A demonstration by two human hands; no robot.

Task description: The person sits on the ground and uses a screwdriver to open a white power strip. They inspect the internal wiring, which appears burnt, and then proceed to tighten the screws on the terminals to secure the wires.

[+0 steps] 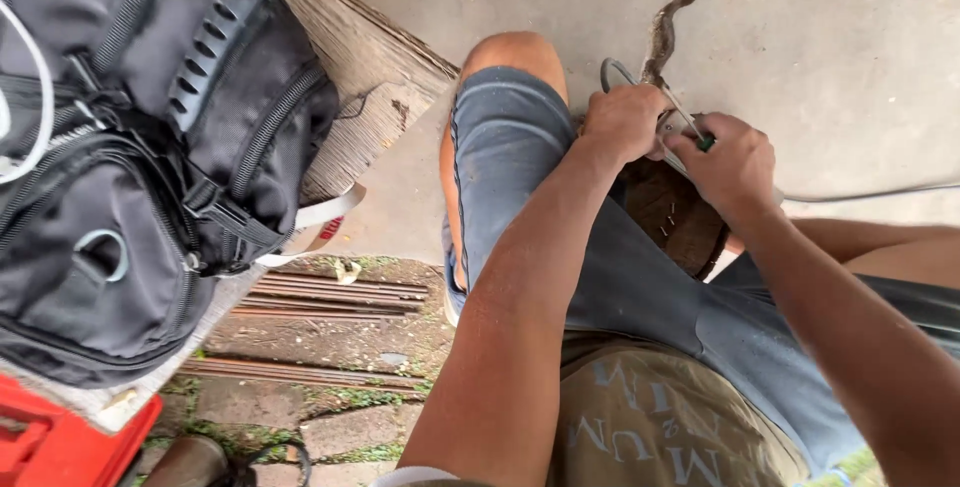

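My left hand is closed around a grey cable that loops up above my knuckles. Close beside it, my right hand pinches a small green-handled tool against the cable's end. Both hands work over a dark brown wooden block studded with small nails, held between my legs. My left knee in blue shorts rises just left of the hands. The cable's end is hidden between my fingers.
A black backpack lies on a wooden board at the left. A red case sits at the bottom left. Rusty metal rods lie on mossy ground below. Cracked concrete spreads ahead, with a thin grey cable running right.
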